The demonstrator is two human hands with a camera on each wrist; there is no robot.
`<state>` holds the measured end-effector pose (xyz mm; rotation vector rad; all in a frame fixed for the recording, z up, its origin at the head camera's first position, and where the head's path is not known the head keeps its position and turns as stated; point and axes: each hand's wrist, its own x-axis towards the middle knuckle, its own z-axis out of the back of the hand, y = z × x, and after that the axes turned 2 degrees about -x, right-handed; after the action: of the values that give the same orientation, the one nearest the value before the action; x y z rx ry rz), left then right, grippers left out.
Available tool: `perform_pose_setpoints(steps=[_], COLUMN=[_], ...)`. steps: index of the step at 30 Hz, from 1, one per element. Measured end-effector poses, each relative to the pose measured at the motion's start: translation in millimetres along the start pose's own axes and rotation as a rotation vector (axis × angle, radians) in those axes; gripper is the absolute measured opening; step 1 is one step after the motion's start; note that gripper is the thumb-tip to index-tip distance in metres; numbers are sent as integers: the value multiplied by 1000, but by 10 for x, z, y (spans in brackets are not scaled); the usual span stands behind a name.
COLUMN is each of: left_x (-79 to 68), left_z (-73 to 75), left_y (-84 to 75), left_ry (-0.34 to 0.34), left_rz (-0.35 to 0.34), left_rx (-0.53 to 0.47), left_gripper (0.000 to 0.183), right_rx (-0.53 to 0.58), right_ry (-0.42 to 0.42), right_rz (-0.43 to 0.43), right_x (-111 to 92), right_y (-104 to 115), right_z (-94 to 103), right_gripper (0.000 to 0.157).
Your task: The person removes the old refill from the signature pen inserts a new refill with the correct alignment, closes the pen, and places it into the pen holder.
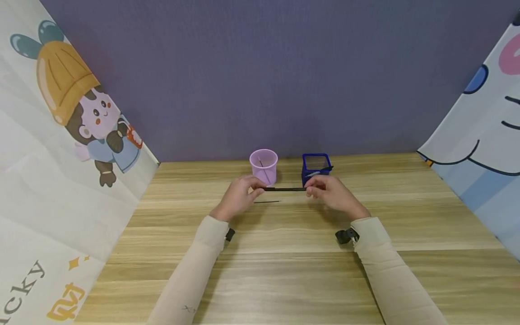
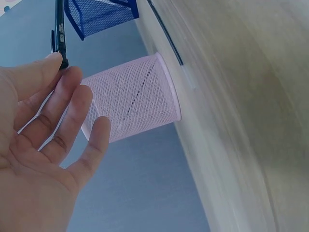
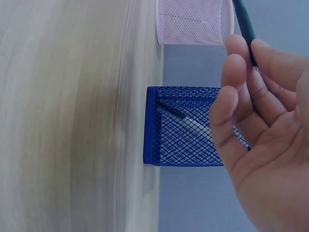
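A black pen (image 1: 285, 189) stretches level between both hands, above the table. My left hand (image 1: 239, 196) pinches its end near the clip, between thumb and index finger. At the opposite end, the thumb and fingertips of my right hand (image 1: 334, 193) pinch the barrel beside the pointed tip, which shows in the right wrist view (image 3: 256, 66). On the tabletop below the pen lies a thin dark pen refill (image 1: 266, 201) with a clear end. Just behind the hands stand a pink mesh cup (image 1: 260, 174) and a blue mesh pen holder (image 2: 104, 19).
Inside the pink cup leans a thin dark stick (image 1: 264, 169). The blue holder contains a black-and-clear pen (image 3: 186, 120). A grey-blue wall (image 1: 284, 81) rises behind the wooden table (image 1: 280, 271), with printed cartoon sheets at both sides.
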<state>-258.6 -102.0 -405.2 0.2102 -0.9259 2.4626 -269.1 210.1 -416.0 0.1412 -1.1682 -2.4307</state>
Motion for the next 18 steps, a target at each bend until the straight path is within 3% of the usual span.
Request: perform_pose_setpoints(steps=[18], left_x=[-27], left_z=[158], left_y=[95], left_ry=[-35], left_rz=[75], left_rx=[37], left_gripper=[19], right_rx=[7], right_ry=[-62], right_rz=[-16], right_x=[-48], right_y=[-32], right_z=[144], right_gripper=[21])
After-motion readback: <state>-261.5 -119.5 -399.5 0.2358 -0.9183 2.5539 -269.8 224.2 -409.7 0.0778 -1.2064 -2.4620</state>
